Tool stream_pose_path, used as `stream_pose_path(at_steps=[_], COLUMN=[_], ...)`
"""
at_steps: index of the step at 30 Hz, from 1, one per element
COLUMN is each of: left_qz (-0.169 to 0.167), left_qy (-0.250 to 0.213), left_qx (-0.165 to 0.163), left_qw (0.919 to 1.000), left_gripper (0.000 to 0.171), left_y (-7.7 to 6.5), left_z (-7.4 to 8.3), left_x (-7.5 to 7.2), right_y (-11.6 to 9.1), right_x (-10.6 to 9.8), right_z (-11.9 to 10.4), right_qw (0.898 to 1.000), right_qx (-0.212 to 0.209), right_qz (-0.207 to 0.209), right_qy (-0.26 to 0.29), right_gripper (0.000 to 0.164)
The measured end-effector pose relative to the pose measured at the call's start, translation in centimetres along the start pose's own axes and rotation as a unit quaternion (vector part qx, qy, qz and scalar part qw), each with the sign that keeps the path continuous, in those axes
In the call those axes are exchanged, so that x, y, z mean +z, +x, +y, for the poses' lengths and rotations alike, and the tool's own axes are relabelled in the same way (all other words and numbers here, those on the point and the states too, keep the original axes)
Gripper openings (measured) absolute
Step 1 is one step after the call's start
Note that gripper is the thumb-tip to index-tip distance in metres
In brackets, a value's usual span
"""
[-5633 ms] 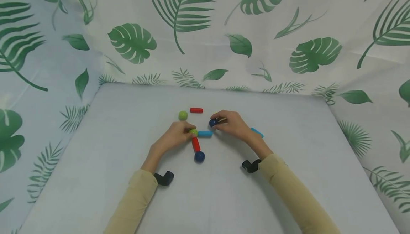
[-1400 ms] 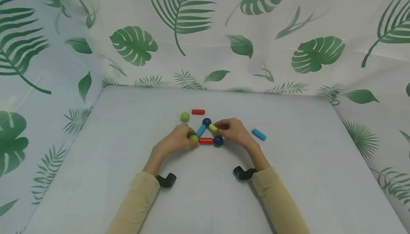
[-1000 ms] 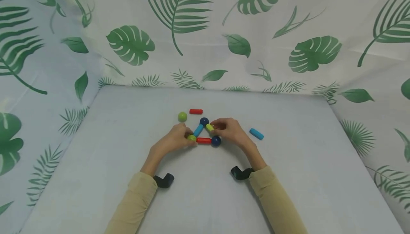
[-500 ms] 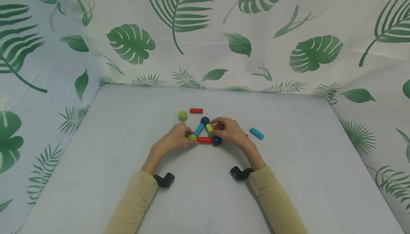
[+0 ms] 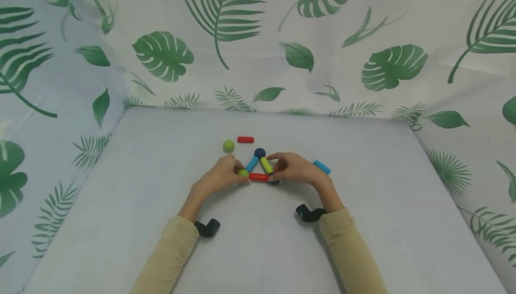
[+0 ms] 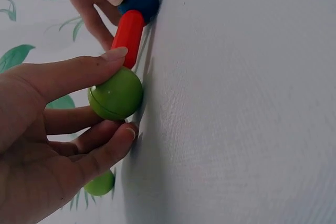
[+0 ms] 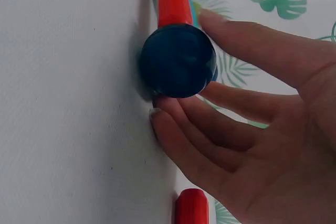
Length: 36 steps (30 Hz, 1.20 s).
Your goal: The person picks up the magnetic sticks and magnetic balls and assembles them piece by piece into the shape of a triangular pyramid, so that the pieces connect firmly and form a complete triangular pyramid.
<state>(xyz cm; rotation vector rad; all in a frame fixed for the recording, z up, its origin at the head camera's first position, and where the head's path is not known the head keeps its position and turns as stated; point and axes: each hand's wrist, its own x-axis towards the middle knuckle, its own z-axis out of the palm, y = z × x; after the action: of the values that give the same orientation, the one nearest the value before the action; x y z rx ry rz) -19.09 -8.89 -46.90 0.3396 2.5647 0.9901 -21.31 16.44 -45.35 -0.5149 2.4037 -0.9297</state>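
Observation:
A triangle of magnetic rods and balls lies on the white table. My left hand pinches its green ball between thumb and fingers. My right hand holds the near dark blue ball, thumb on one side and fingers on the other. Between these balls runs a red rod. A light blue rod and a yellow-green rod slope up to the far dark blue ball. The yellow-green rod's lower end is close to my right fingers.
Beyond the triangle lie a loose green ball and a red rod. Right of my right hand is a light blue rod. Another red rod is hidden by the right hand in the head view. A leaf-printed cloth walls the table.
My right hand has let go of the yellow-green rod and shifted slightly right and nearer, onto the near dark blue ball. My left hand stays on the green ball.

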Motion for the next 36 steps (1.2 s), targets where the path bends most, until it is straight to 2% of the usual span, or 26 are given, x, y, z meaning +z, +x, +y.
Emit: stream_pose_path(at_steps=[4, 7, 20, 28, 31, 33, 36], left_qz=[-0.001, 0.002, -0.005, -0.006, 0.013, 0.042, 0.097], left_qy=[-0.008, -0.014, -0.015, -0.024, -0.03, -0.036, -0.041], left_qx=[-0.002, 0.001, 0.017, 0.015, 0.002, 0.0, 0.025], left_qw=[1.0, 0.9999, 0.9997, 0.9996, 0.9995, 0.9985, 0.9941], left_gripper=[0.044, 0.044, 0.036, 0.044, 0.048, 0.048, 0.042], left_y=[0.1, 0.2, 0.4, 0.5, 0.3, 0.1, 0.4], left_z=[-0.1, 0.0, -0.2, -0.2, -0.4, -0.5, -0.1], left_x=[0.2, 0.1, -0.2, -0.2, -0.7, -1.2, -2.1], right_y=[0.1, 0.2, 0.3, 0.1, 0.1, 0.2, 0.3], right_x=[-0.1, -0.1, -0.3, -0.5, -0.4, -0.4, -0.5], right_z=[0.2, 0.4, 0.4, 0.8, 0.9, 1.0, 0.9], right_qw=[1.0, 1.0, 1.0, 1.0, 1.0, 0.999, 0.999], right_qx=[-0.013, -0.016, -0.003, -0.005, -0.01, -0.011, -0.01], right_qz=[-0.01, -0.001, -0.021, -0.023, -0.027, -0.03, -0.032], right_qy=[-0.011, -0.012, -0.006, 0.001, 0.001, 0.0, -0.003], right_gripper=[0.061, 0.061, 0.066, 0.063, 0.062, 0.062, 0.063])
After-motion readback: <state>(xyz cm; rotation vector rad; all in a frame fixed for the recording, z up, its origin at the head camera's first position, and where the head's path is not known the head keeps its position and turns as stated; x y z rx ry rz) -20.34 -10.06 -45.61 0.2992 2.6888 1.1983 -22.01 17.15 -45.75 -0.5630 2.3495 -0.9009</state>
